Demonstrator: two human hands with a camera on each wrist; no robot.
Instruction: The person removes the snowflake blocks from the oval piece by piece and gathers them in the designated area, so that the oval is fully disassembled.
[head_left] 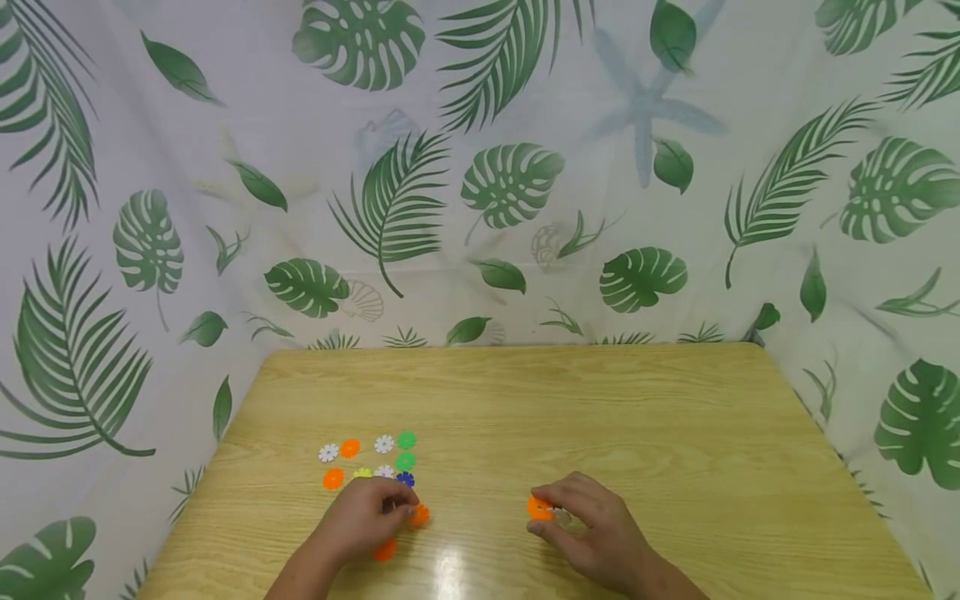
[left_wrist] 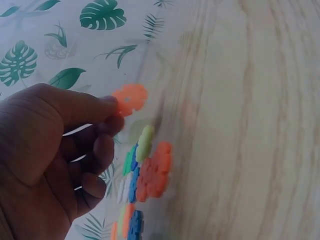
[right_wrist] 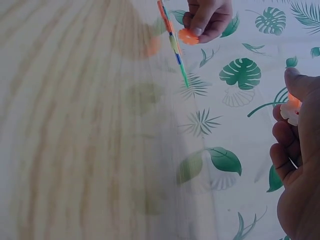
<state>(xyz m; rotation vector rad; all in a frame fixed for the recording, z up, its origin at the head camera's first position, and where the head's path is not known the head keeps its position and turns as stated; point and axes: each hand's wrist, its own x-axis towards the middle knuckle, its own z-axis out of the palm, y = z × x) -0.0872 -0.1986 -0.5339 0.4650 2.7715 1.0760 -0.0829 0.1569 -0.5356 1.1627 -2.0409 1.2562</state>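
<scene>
My left hand (head_left: pixel 367 515) pinches an orange notched disc (left_wrist: pixel 131 99) between thumb and forefinger, at the right side of a group of similar flower-shaped discs. On the right, my right hand (head_left: pixel 596 529) holds another orange disc (head_left: pixel 539 507) between thumb and fingers. A white or clear disc (right_wrist: pixel 290 111) is joined or held up against that orange one, partly hidden by the fingers. In the head view the left hand covers part of the group on the table.
Loose discs lie flat on the wooden table (head_left: pixel 600 400), among them white (head_left: pixel 328 452), green (head_left: pixel 407 439), blue (head_left: pixel 406 479) and yellow (head_left: pixel 362 474) ones. One orange disc (head_left: pixel 385 550) lies below the left hand. A leaf-patterned cloth (head_left: pixel 510 275) rises behind the table.
</scene>
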